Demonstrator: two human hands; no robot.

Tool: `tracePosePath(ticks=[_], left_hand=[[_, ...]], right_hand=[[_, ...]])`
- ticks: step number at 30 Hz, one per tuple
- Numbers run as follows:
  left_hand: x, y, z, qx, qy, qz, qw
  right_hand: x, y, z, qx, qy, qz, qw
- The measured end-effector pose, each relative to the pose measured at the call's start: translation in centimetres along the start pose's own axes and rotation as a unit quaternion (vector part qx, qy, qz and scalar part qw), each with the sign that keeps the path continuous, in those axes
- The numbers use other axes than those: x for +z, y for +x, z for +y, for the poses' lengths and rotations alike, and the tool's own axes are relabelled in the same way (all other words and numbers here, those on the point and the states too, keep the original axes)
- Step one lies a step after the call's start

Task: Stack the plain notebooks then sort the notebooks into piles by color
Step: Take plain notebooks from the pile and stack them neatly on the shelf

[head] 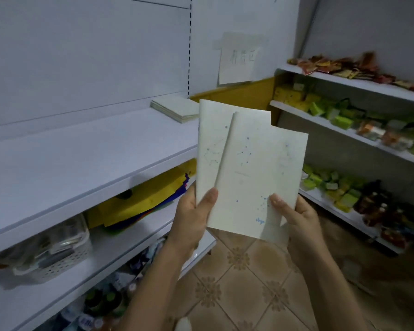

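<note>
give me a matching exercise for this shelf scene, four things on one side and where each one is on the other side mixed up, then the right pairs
Things
1. constellation notebooks
2. notebook stack
3. white basket
4. paper sign

Places
a. taped to the back wall
b. on the lower shelf at left
c. gripped by the left hand and the right hand
d. at the far end of the upper white shelf

Pairs: 1-c, 2-d, 3-b, 4-a
</note>
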State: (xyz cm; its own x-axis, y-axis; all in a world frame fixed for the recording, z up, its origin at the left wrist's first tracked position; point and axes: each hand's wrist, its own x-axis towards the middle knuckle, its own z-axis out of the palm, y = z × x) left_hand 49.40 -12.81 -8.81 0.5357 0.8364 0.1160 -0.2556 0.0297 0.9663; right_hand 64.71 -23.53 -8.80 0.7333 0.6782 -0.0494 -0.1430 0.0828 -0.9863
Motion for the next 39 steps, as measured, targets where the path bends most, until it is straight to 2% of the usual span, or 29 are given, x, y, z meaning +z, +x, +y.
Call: tracePosePath(ticks=[7, 11, 15, 21, 24, 31, 39], left_hand=[[-2.6, 12.9, 2.0, 0.033, 0.024, 0.020, 0.999], [-4.9, 18.7, 2.7, 0.025, 0.057, 0.017, 0.998], [-5.5, 22.5, 1.4, -0.008, 0.076, 0.069, 0.995], [-6.7, 28.7, 0.3, 0.007, 0.202, 0.143, 0.969], [-7.2, 31.9, 0.3, 0.023, 0.233, 0.176, 0.956], [-6.4, 38.6, 0.6, 0.018, 0.183, 0.274, 0.944], [-6.4, 42.4, -1.0, 0.046, 0.231, 0.372, 0.898]], right_hand=[[7.1, 12.7, -1.1, -0.050, -0.019, 0.005, 0.999], [10.3, 17.9, -1.3, -0.069, -0.036, -0.026, 0.997], [12.2, 22.1, -0.7, -0.064, -0.043, -0.045, 0.996], [15.0, 29.4, 0.1, -0.046, -0.049, -0.043, 0.997], [16.3, 33.6, -0.1, -0.033, -0.045, -0.067, 0.996], [18.6, 43.1, -1.9, -0.009, -0.025, -0.132, 0.991], [21.7, 50.0, -1.1, 0.027, -0.026, -0.253, 0.967]])
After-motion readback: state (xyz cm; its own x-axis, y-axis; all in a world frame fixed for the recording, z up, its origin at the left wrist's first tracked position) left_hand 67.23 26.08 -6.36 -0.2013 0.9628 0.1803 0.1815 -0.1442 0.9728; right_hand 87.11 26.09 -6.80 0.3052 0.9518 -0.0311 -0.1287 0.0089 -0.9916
